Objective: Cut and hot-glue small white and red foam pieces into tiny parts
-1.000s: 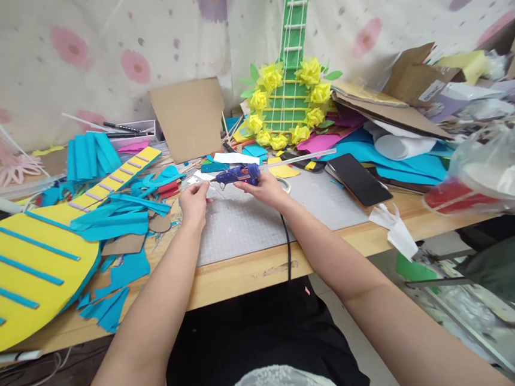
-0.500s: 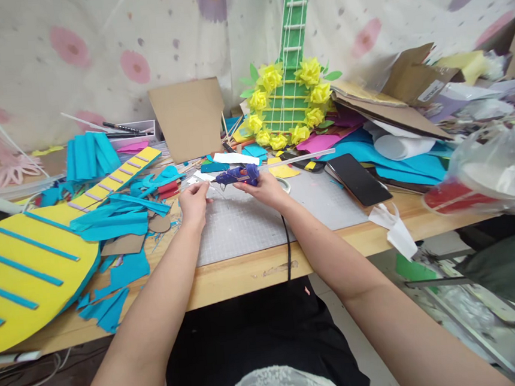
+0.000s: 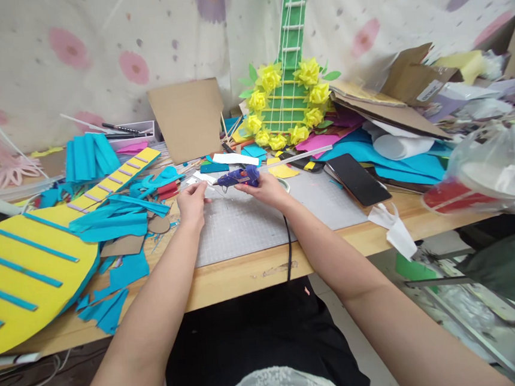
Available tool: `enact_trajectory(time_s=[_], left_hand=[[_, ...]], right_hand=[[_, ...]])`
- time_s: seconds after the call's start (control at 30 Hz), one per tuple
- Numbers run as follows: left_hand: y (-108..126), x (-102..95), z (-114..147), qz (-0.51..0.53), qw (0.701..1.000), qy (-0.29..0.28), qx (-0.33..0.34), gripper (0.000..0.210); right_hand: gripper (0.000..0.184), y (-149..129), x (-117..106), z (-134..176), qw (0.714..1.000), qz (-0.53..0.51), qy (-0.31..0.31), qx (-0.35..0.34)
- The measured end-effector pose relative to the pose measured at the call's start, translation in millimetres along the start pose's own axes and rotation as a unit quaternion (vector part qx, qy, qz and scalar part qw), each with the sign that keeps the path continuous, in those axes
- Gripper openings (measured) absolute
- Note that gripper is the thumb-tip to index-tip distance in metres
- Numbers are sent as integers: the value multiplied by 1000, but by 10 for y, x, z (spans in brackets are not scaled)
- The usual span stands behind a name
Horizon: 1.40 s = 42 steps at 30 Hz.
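A blue hot glue gun (image 3: 238, 177) is held in my right hand (image 3: 263, 187), a long clear glue stick (image 3: 303, 155) sticking out of its back end. Its nozzle points left, toward the fingertips of my left hand (image 3: 192, 203). Those fingers are pinched together at the nozzle; what they hold is too small to make out. Both hands are above the grey cutting mat (image 3: 243, 233). A black cord (image 3: 289, 247) hangs from the glue gun over the table edge. Behind the hands lies a white paper strip (image 3: 235, 158).
Left lies a yellow and blue guitar-shaped cutout (image 3: 29, 261) among blue scraps (image 3: 111, 221). A green paper guitar with yellow flowers (image 3: 291, 94) leans at the back. Right are a phone (image 3: 358, 178), stacked paper and cardboard (image 3: 394, 112), and a bagged red cup (image 3: 454, 197).
Almost nothing differs. My hands and the glue gun hold nearly the same pose, shifted by only a few pixels along with the whole view.
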<state>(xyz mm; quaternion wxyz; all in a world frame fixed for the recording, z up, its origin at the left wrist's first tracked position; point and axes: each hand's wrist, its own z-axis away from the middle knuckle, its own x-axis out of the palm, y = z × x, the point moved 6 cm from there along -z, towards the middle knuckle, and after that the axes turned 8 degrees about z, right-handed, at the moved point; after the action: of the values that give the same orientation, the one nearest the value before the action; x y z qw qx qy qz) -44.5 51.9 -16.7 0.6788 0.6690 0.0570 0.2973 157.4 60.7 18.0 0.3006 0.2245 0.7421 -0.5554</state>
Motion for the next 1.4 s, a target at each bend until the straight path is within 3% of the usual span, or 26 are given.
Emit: enact_trajectory(time_s=[0.33, 1.4], left_hand=[[-6, 24, 4, 17, 999, -32, -12, 21], [-13, 25, -3, 18, 999, -33, -2, 20]], right_hand=[[37, 49, -45, -11, 994, -102, 5, 39], [36, 34, -20, 9, 994, -99, -13, 50]])
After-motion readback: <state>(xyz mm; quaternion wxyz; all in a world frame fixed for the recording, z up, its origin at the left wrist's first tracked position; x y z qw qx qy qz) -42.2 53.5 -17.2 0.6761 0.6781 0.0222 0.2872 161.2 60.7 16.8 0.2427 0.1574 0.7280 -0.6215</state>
